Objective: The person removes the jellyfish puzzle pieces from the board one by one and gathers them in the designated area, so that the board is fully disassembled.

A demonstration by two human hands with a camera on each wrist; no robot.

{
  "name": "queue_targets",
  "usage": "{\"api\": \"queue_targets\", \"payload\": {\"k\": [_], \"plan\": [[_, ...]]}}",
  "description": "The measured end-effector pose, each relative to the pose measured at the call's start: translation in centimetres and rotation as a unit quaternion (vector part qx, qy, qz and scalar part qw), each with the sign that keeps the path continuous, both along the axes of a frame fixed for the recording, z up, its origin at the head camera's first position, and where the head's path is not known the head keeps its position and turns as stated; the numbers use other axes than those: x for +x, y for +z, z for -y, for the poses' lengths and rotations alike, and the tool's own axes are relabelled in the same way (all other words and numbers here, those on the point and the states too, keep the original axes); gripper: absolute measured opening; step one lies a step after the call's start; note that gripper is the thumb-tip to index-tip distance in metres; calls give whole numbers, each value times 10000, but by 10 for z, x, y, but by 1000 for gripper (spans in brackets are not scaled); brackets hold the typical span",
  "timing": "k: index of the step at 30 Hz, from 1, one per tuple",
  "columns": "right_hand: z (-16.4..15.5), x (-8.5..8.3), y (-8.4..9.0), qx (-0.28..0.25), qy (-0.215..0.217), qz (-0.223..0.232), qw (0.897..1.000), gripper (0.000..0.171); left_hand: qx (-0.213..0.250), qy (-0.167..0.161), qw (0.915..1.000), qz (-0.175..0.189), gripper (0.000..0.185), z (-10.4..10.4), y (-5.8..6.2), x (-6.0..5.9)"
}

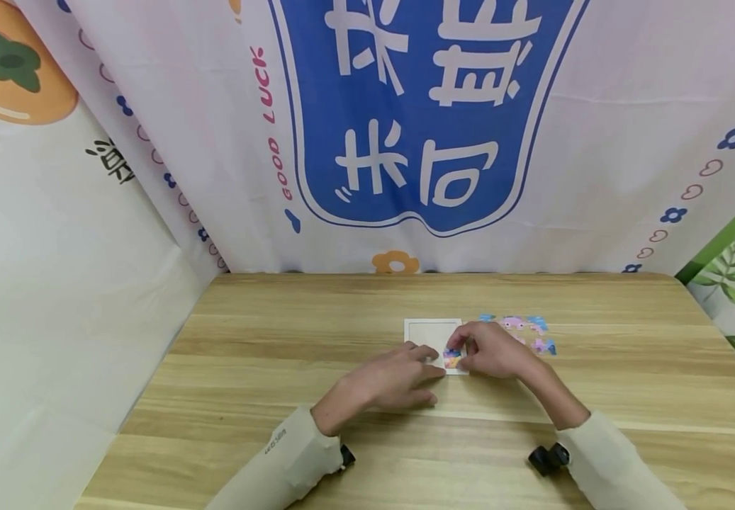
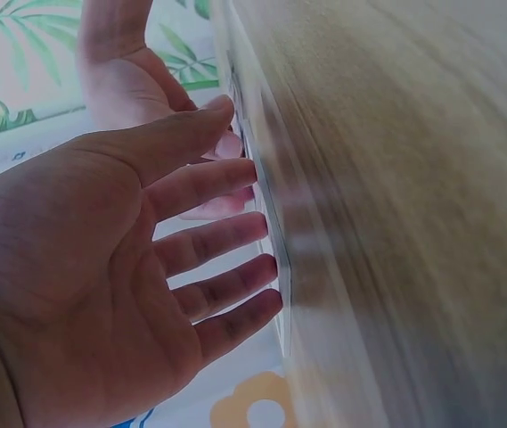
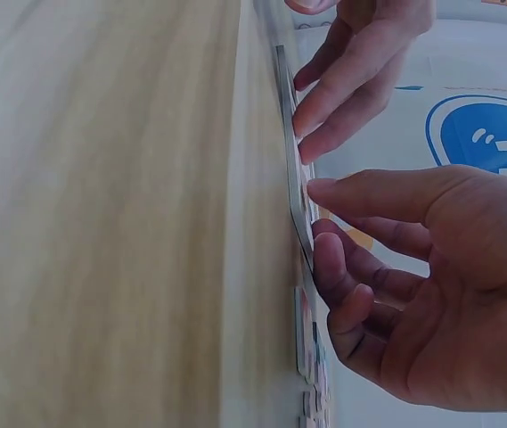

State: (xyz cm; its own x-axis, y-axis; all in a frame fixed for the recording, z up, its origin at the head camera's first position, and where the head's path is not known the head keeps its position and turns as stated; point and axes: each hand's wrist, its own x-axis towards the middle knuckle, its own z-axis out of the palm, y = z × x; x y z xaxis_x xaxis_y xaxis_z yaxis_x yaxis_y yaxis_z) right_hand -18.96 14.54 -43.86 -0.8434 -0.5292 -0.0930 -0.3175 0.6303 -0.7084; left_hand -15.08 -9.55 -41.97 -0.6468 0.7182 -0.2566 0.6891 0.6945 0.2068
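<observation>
A white square puzzle tray (image 1: pixel 432 333) lies flat on the wooden table (image 1: pixel 316 333). In its near right corner sits one colourful puzzle piece (image 1: pixel 452 358). My right hand (image 1: pixel 469 350) pinches that piece between thumb and curled fingers, against the tray. In the right wrist view the right hand (image 3: pixel 324 221) has its thumb straight and its fingers bent at the tray's edge (image 3: pixel 293 178). My left hand (image 1: pixel 419 368) lies with straight fingers on the tray's near left edge. The left wrist view shows the left hand's fingertips (image 2: pixel 266 267) touching the tray (image 2: pixel 275 241).
Several loose pastel puzzle pieces (image 1: pixel 523 331) lie just right of the tray, behind the right hand, and show edge-on as loose pieces (image 3: pixel 311 361). Printed cloth hangs at the table's far edge (image 1: pixel 444 274) and on both sides.
</observation>
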Motion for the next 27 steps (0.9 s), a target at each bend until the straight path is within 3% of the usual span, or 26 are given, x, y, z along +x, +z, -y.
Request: {"api": "queue_targets", "payload": {"k": [16,27], "plan": [[4,1,-1,71,-226,136,9996,32,65,-35,10000,-35,51,2,-3,-1],[0,1,3,-42,-141,-72,9999,16,69,-20,10000,-38,51,1,-3,-2]]}}
